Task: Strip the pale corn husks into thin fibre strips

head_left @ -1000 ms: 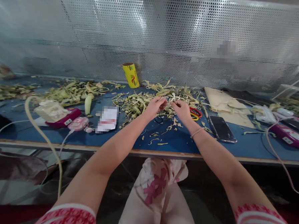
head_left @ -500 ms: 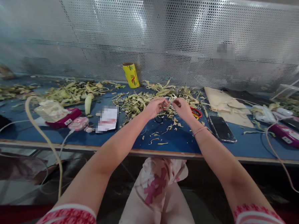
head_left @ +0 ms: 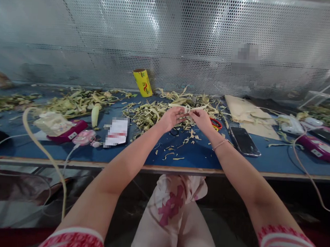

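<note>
Strip [head_left: 188,109] lies crosswise, level, pinched at each end by left hand [head_left: 171,118] and right hand [head_left: 201,120] above the tabletop [head_left: 196,154].

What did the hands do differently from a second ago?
The left hand and right hand have drawn closer together above the pile of pale green leaf strips, and both now pinch one pale strip stretched between their fingertips. The yellow roll, black phone and pink device on the blue table stayed where they were.
</note>
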{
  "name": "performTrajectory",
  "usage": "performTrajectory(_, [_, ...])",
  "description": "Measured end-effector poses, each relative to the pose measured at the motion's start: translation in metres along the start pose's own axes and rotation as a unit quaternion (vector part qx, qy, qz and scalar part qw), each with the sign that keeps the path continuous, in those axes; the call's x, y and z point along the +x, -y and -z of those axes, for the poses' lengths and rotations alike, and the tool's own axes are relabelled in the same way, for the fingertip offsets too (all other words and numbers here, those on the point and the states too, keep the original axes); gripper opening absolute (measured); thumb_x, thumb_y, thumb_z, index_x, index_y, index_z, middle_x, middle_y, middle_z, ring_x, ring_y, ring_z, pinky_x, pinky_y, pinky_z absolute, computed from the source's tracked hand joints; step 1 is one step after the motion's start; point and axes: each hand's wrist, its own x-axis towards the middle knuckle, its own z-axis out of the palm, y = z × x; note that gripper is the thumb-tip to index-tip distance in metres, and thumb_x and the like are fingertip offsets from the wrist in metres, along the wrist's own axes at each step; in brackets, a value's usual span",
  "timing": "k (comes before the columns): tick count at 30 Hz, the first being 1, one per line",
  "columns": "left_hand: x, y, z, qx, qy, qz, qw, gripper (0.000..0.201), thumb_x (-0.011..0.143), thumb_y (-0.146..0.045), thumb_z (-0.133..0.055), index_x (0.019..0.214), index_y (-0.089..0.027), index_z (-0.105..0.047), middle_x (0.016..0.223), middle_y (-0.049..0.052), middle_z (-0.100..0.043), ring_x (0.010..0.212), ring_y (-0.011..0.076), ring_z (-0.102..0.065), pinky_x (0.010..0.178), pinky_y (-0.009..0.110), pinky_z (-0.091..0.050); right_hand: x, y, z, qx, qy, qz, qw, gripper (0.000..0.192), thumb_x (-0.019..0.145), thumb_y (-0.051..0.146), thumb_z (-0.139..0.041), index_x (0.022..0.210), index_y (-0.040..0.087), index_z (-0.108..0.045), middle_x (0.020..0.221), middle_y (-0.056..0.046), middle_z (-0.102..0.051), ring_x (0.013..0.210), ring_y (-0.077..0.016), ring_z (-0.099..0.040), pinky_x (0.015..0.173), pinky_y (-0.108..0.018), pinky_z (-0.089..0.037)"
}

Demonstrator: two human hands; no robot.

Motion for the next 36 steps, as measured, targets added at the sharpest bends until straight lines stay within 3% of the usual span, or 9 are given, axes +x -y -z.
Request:
performTrajectory(5, [0.002, 0.001, -0.001, -0.008, -0.012, -0.005, 1.0, 0.011, 0.069, -0.016, -0.059, 0.08, -0.014, -0.061, 0.078, 0.002, -0.067, 0.077, 0.0134, -0.064, 0.09, 0.033, -0.046, 0.001, 0.001, -0.001, 0.009, -0.028, 0.035, 0.999, 0.015, 0.073, 0.031, -0.058, 0.067, 0.018, -0.061, 0.075, -0.003, -0.061, 0.075, -0.0175, -0.056, 0.073, -0.032, -0.043])
performTrajectory(8, [0.001, 0.0, -0.003, -0.01, -0.027, 0.005, 1.0, 0.012, 0.072, -0.014, -0.058, 0.082, -0.013, -0.062, 0.077, 0.003, -0.067, 0.075, 0.0126, -0.064, 0.086, 0.03, -0.047, 0.002, -0.001, -0.001, -0.011, -0.028, 0.049, 0.998, 0.017, 0.073, 0.031, -0.059, 0.062, 0.019, -0.057, 0.07, -0.003, -0.058, 0.073, -0.0176, -0.054, 0.074, -0.033, -0.043])
performTrajectory(14, [0.001, 0.0, -0.005, -0.007, -0.028, 0.024, 0.999, 0.013, 0.078, -0.011, -0.059, 0.09, -0.014, -0.063, 0.072, 0.0, -0.065, 0.062, 0.0091, -0.06, 0.067, 0.024, -0.047, -0.001, -0.002, -0.003, 0.088, 0.028, -0.002, 0.996, 0.022, 0.073, 0.04, -0.057, 0.067, 0.02, -0.055, 0.063, 0.002, -0.051, 0.059, -0.0129, -0.047, 0.061, -0.029, -0.041])
performTrajectory(22, [0.006, 0.01, -0.003, 0.017, -0.011, 0.018, 1.0, 0.002, 0.081, -0.013, -0.062, 0.081, -0.012, -0.06, 0.059, -0.002, -0.057, 0.049, 0.0045, -0.052, 0.054, 0.017, -0.045, -0.008, 0.005, -0.008, 0.169, 0.087, -0.043, 0.981, 0.024, 0.07, 0.039, -0.06, 0.062, 0.019, -0.049, 0.057, 0.004, -0.042, 0.052, -0.0091, -0.037, 0.052, -0.025, -0.031])
performTrajectory(24, [0.006, 0.011, -0.003, 0.029, -0.023, 0.008, 0.999, 0.009, 0.08, -0.017, -0.064, 0.075, -0.013, -0.058, 0.058, -0.002, -0.055, 0.048, 0.0046, -0.051, 0.052, 0.018, -0.044, -0.007, 0.006, -0.005, 0.157, 0.104, -0.04, 0.981, 0.025, 0.071, 0.041, -0.061, 0.066, 0.019, -0.049, 0.059, 0.004, -0.043, 0.055, -0.0097, -0.038, 0.054, -0.026, -0.033])
performTrajectory(26, [0.007, 0.011, -0.002, 0.053, -0.046, -0.002, 0.998, 0.013, 0.081, -0.018, -0.063, 0.072, -0.013, -0.056, 0.057, -0.003, -0.054, 0.047, 0.0043, -0.049, 0.05, 0.017, -0.042, -0.005, 0.006, 0.002, 0.124, 0.093, -0.014, 0.988, 0.025, 0.072, 0.042, -0.062, 0.075, 0.019, -0.052, 0.066, 0.002, -0.048, 0.06, -0.0112, -0.042, 0.058, -0.027, -0.037])
performTrajectory(31, [0.005, 0.011, -0.002, 0.13, -0.071, -0.032, 0.988, 0.017, 0.082, -0.023, -0.063, 0.07, -0.013, -0.058, 0.057, -0.003, -0.053, 0.047, 0.0034, -0.045, 0.049, 0.017, -0.039, -0.007, 0.011, 0.019, -0.043, -0.061, 0.136, 0.988, 0.03, 0.076, 0.033, -0.06, 0.104, 0.021, -0.056, 0.105, -0.009, -0.056, 0.096, -0.0216, -0.052, 0.081, -0.038, -0.046])
performTrajectory(34, [0.001, 0.011, -0.003, 0.147, -0.059, -0.032, 0.987, 0.023, 0.081, -0.027, -0.066, 0.066, -0.013, -0.057, 0.056, -0.003, -0.052, 0.049, 0.0047, -0.047, 0.052, 0.018, -0.042, -0.011, 0.017, 0.019, -0.168, -0.036, 0.239, 0.956, 0.027, 0.077, 0.025, -0.061, 0.103, 0.023, -0.062, 0.106, -0.009, -0.057, 0.105, -0.0258, -0.052, 0.093, -0.046, -0.043])
performTrajectory(36, [0.0, 0.011, -0.005, 0.148, -0.056, -0.026, 0.987, 0.025, 0.079, -0.029, -0.067, 0.064, -0.013, -0.056, 0.054, -0.003, -0.051, 0.051, 0.0056, -0.049, 0.055, 0.019, -0.044, -0.013, 0.019, 0.016, -0.197, -0.01, 0.277, 0.94, 0.017, 0.079, 0.022, -0.059, 0.095, 0.023, -0.066, 0.1, -0.009, -0.057, 0.101, -0.0247, -0.053, 0.095, -0.046, -0.042])
